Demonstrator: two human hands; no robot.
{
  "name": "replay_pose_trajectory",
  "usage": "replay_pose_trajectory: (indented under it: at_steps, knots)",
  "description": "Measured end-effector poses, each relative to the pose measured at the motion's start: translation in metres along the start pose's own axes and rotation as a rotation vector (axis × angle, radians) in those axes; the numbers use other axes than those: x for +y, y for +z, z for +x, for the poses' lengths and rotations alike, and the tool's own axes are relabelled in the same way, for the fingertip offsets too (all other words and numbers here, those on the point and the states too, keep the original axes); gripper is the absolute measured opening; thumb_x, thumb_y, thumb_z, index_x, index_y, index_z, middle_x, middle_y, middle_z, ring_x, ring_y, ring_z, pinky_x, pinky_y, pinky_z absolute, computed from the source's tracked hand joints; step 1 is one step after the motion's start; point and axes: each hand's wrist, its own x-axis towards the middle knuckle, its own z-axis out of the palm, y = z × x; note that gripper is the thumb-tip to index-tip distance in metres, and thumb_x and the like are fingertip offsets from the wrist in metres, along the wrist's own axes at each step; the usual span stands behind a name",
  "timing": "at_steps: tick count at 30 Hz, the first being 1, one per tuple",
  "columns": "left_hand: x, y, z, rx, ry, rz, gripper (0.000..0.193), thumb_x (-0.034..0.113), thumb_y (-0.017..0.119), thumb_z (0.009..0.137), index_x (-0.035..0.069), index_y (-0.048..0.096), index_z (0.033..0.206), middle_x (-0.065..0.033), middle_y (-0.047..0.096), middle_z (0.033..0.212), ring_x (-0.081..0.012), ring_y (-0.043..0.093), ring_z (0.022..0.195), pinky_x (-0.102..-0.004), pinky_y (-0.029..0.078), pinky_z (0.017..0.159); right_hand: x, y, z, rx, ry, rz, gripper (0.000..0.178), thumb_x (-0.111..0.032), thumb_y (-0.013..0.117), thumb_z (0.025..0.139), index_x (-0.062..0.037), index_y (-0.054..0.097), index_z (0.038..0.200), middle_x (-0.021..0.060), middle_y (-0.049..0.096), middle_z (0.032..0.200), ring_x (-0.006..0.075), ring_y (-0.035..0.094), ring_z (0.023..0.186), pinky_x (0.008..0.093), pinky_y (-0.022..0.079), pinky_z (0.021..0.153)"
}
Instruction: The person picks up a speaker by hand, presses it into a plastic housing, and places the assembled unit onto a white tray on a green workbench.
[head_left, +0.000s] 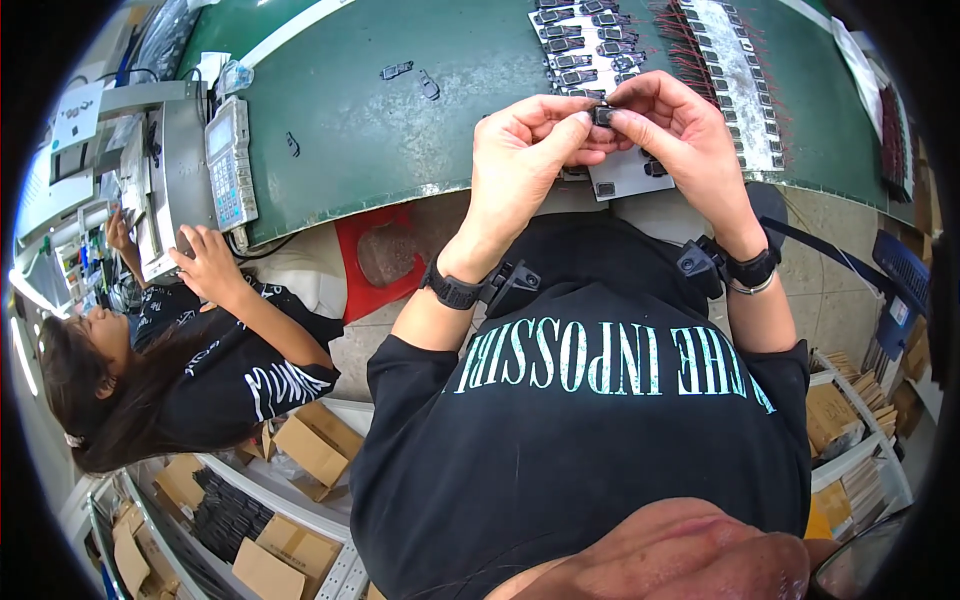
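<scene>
Between the fingertips of my two hands, a small black square-faced part (602, 116) is held above the near edge of the green table. My left hand (530, 138) pinches it from the left, thumb and index finger pressed to it, the other fingers curled. My right hand (682, 125) grips its right side with thumb and index finger. Under my hands lies a white board (628, 180) carrying rows of similar black parts (575, 62), partly hidden by the hands. Fine details of the held part are too small to make out.
Another pale strip (735, 75) with black pieces and thin red wires lies to the right. Loose black parts (429, 84) rest on the green table (330, 110). At left stand a grey keypad device (230, 165) and a co-worker (220, 340). A red stool (385, 250) and cardboard boxes (318, 445) are nearby.
</scene>
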Motion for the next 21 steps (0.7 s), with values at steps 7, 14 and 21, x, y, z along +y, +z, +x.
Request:
replay_pose_trajectory:
  at_steps: [7,14,21]
  knots:
    - [-0.001,-0.003,0.003,0.019,-0.004,0.020,0.015,0.005,0.060,0.097,-0.008,0.061,0.106,-0.0174,0.072,0.094,-0.0210,0.073,0.084,-0.0295,0.062,0.076,-0.004,0.007,-0.007,0.127,-0.207,-0.527,0.018,-0.003,0.069,0.090,-0.0004,0.064,0.107,0.0049,0.071,0.096,0.0089,0.068,0.083,0.0230,0.055,0.075]
    - [-0.003,-0.006,0.002,0.065,-0.077,-0.071,0.015,0.009,0.060,0.098,-0.005,0.059,0.104,-0.0184,0.072,0.093,-0.0226,0.073,0.082,-0.0302,0.061,0.075,-0.001,0.017,-0.007,0.247,-0.237,-0.502,0.015,-0.002,0.069,0.089,-0.0006,0.067,0.103,0.0082,0.073,0.095,0.0136,0.070,0.079,0.0253,0.055,0.072]
    - [-0.008,-0.006,0.001,0.114,-0.008,-0.092,0.016,0.012,0.061,0.098,-0.002,0.059,0.105,-0.0196,0.072,0.094,-0.0247,0.073,0.084,-0.0306,0.061,0.075,0.000,0.014,-0.007,0.216,-0.337,-0.789,0.018,-0.002,0.069,0.089,-0.0021,0.067,0.107,0.0069,0.072,0.093,0.0117,0.069,0.078,0.0246,0.054,0.070]
